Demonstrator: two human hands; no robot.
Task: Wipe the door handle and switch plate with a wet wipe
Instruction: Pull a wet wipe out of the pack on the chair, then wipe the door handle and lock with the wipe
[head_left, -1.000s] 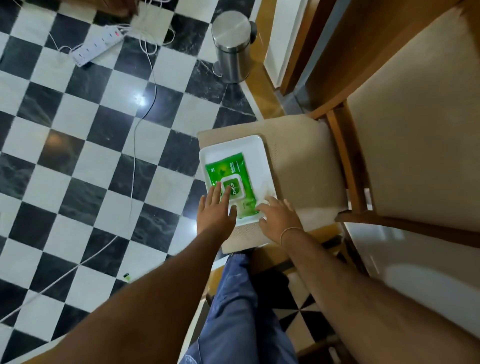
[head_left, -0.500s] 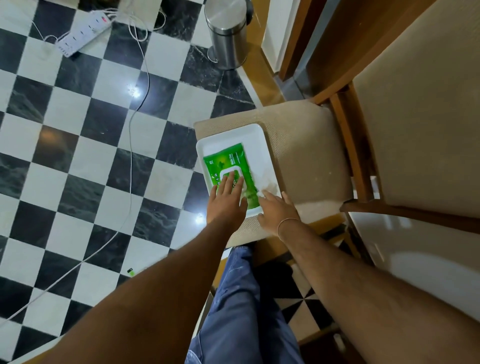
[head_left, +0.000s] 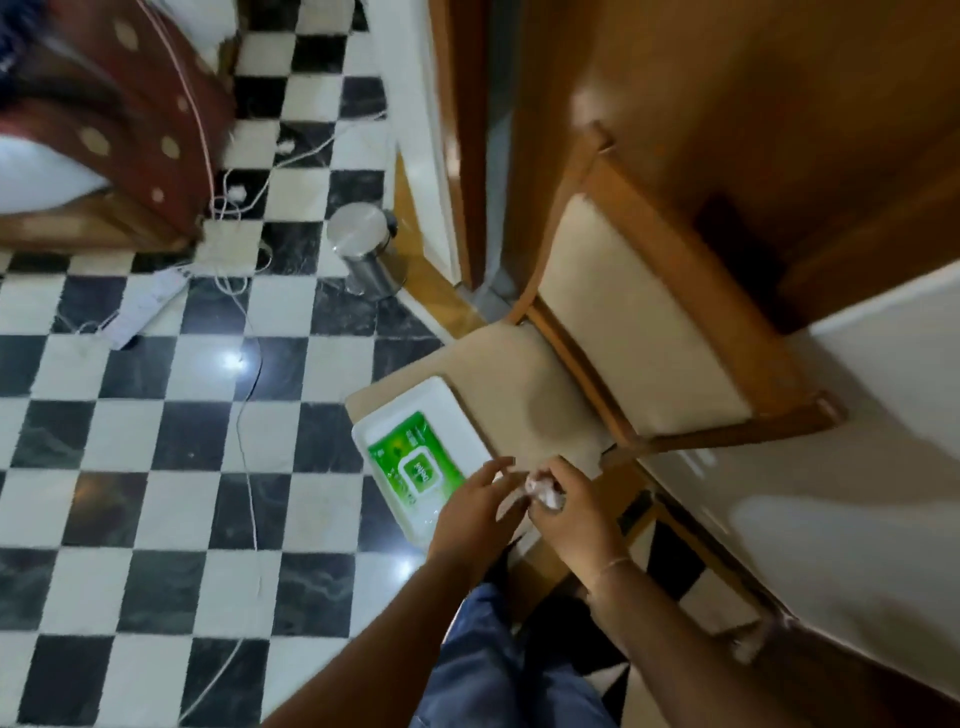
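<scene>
Over the near edge of the beige cushioned chair seat (head_left: 524, 384), the right hand (head_left: 576, 514) pinched a crumpled white wet wipe (head_left: 543, 491), the open left hand (head_left: 470, 514) just beside it, the brown wooden door (head_left: 779, 104) lying well ahead to the right.

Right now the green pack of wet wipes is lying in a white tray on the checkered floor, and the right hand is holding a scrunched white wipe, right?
Not quite. The head view shows the white tray with the green pack of wet wipes resting on the beige cushioned seat of the wooden chair, not on the floor. The right hand does hold a scrunched white wipe.
</scene>
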